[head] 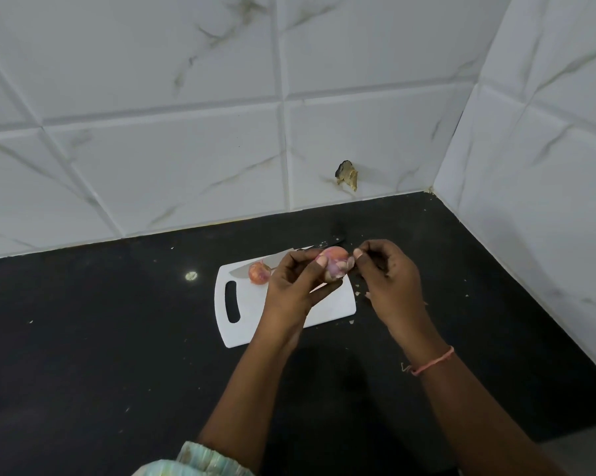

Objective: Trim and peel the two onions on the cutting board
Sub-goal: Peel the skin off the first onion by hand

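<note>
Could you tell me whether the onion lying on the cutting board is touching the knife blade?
Cannot tell. In the head view the onion overlaps the knife blade's edge on the cutting board, so contact or a gap cannot be separated.

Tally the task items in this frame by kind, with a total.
Onions: 2, one held in the left hand and picked at by the right hand, one on the board
Knives: 1
Cutting boards: 1
Total: 4
</note>
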### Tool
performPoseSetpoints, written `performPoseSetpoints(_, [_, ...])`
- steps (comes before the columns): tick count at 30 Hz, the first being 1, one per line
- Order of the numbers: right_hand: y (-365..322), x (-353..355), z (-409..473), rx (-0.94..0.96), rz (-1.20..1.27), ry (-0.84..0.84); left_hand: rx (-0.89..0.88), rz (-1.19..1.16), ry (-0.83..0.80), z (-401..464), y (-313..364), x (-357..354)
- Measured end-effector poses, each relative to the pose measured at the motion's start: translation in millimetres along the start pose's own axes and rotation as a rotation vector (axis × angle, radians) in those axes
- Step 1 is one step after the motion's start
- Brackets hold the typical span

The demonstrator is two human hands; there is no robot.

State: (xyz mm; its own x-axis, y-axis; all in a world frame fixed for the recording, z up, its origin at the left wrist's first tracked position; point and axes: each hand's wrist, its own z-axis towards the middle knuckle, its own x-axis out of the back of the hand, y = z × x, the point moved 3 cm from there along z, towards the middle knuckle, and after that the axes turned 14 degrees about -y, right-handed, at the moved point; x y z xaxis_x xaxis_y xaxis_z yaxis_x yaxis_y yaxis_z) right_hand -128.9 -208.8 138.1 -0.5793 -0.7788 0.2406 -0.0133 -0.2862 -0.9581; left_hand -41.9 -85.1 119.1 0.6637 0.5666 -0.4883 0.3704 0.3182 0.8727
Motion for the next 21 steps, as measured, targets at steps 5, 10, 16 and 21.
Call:
performPoseSetpoints(5, [-1,7,1,-0.172,0.296,0.009,0.107,-0.192,0.023,8,-5,-15])
performPoseSetpoints(10, [-4,14,5,-0.184,0.310,-0.043,0.293,-0.116,0.014,16,-19,-30])
performPoseSetpoints(16, [2,28,11,-0.256,0.487,-0.036,0.259,0.031,0.037,29,-27,-36])
performPoseSetpoints(21, [12,34,15,-0.329,0.750,-0.028,0.196,-0.162,0.092,31,-28,-44])
